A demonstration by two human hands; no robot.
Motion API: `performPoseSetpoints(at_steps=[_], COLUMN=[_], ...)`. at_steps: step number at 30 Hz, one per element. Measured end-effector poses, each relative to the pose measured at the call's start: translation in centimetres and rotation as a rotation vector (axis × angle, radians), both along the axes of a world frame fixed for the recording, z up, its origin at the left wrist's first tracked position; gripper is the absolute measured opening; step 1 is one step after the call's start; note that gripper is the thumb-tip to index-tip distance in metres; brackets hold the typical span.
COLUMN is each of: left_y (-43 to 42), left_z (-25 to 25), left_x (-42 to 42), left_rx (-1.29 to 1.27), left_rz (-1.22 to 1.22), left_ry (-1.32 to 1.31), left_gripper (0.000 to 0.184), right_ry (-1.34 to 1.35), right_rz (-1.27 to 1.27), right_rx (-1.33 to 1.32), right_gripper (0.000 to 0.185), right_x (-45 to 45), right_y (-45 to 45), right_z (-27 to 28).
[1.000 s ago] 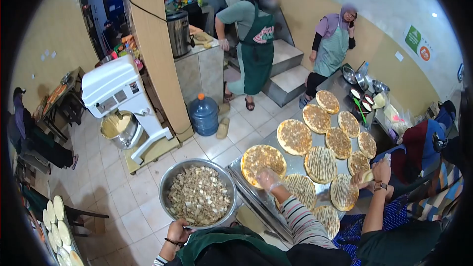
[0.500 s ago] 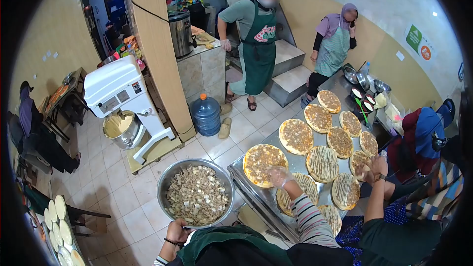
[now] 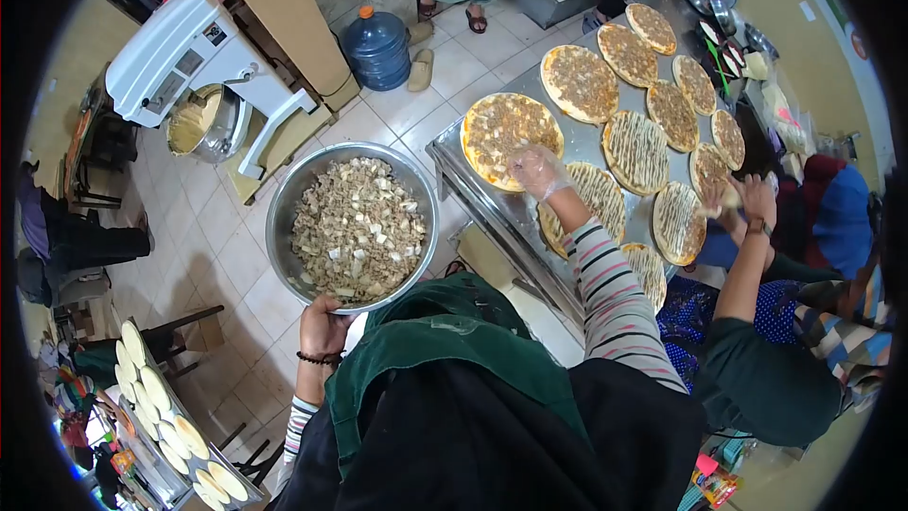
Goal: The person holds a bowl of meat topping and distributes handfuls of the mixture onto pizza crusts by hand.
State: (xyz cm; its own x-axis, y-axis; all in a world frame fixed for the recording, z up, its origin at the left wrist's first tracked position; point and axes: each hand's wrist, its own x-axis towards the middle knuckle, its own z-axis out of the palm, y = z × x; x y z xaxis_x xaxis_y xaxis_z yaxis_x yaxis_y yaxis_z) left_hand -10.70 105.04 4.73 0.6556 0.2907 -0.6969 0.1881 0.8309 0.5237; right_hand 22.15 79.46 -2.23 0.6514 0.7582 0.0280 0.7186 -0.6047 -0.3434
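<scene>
So the round pizza with a golden crust and a crumbly brown-and-white topping [image 3: 497, 132] sits at the left corner of a shiny grey metal table [image 3: 584, 144]. The right hand [image 3: 538, 172], in a clear plastic glove, is down at its lower right part. Those fingers look bent and kinda bunched close, but I honestly can't tell if they're pinching anything.

The left hand [image 3: 325, 327], with a dark beaded bracelet [image 3: 320, 358] on the wrist, is clamped on the near rim of a wide round silver metal bowl [image 3: 281, 227]. Some of its fingers are tucked out of sight. The bowl's just beside the table, loaded with a chopped beige mix with white chunks [image 3: 355, 222].

Rest of the table is packed with round pizzas, and a few, like the one with dark and pale stripes [image 3: 636, 151], are drizzled. Over on the right side a co-worker's hand [image 3: 757, 199], with a dark wristwatch [image 3: 759, 226], is up near the pizzas, too blurry to say what's in it.

Further out: a blue plastic water jug with an orange cap [image 3: 376, 52], a big white stand mixer [image 3: 180, 57], and pale round dough discs [image 3: 155, 388] lined up bottom left.
</scene>
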Motion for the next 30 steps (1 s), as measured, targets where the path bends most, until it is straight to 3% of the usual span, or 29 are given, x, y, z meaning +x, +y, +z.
performPoseSetpoints(at_steps=[2,4,6,10,12,13,18,22,24,25,26,28,30], left_y=[0.0,0.3,0.5,0.4,0.3,0.3,0.5,0.8,0.9,1.0,1.0,1.2,1.2], left_z=[-0.2,-0.6,-1.1,-0.6,-0.3,-0.3,-0.8,-1.0,-0.9,-0.9,-0.8,-1.1,-1.0], left_x=[-0.3,-0.4,-0.6,-0.3,-0.1,-0.1,-0.2,-0.3,-0.2,-0.3,-0.5,-0.7,-0.6], left_rx=[-0.01,-0.024,-0.015,-0.021,-0.018,-0.016,0.003,-0.015,-0.022,-0.029,-0.034,-0.03,-0.017], left_rz=[0.001,0.043,0.032,0.028,0.041,0.05,0.061,0.081,0.088,0.1,0.11,0.117,0.155], left_ry=[0.006,-0.008,-0.019,-0.031,-0.032,-0.03,-0.011,0.013,0.012,0.018,0.029,0.029,0.048], left_gripper=[0.042,0.031,0.032,0.036,0.036,0.037,0.034,0.027,0.026,0.025,0.024,0.023,0.02], right_ry=[-0.045,-0.1,0.006,-0.084,0.208,0.213,-0.046,-0.118,-0.045,-0.035,-0.033,0.122,0.019], right_rz=[0.009,0.014,-0.001,0.049,-0.063,-0.06,0.003,-0.104,-0.088,-0.174,-0.172,-0.434,-0.303], right_rx=[-0.014,-0.021,-0.009,-0.081,-0.135,-0.136,-0.14,-0.092,-0.221,0.001,-0.002,-0.049,-0.009], right_gripper=[0.012,0.012,0.012,0.014,0.017,0.017,0.025,0.027,0.025,0.023,0.023,0.023,0.024], right_x=[0.1,0.0,-0.3,1.0,2.4,2.3,3.2,3.0,6.3,7.8,9.8,11.2,11.0], right_y=[0.0,0.8,1.9,3.0,3.8,4.1,5.1,4.8,4.1,3.1,2.1,1.6,1.7], right_z=[-1.9,-1.1,1.5,-0.3,0.0,0.4,-1.2,-0.5,0.1,-1.2,-2.4,-2.4,-1.6])
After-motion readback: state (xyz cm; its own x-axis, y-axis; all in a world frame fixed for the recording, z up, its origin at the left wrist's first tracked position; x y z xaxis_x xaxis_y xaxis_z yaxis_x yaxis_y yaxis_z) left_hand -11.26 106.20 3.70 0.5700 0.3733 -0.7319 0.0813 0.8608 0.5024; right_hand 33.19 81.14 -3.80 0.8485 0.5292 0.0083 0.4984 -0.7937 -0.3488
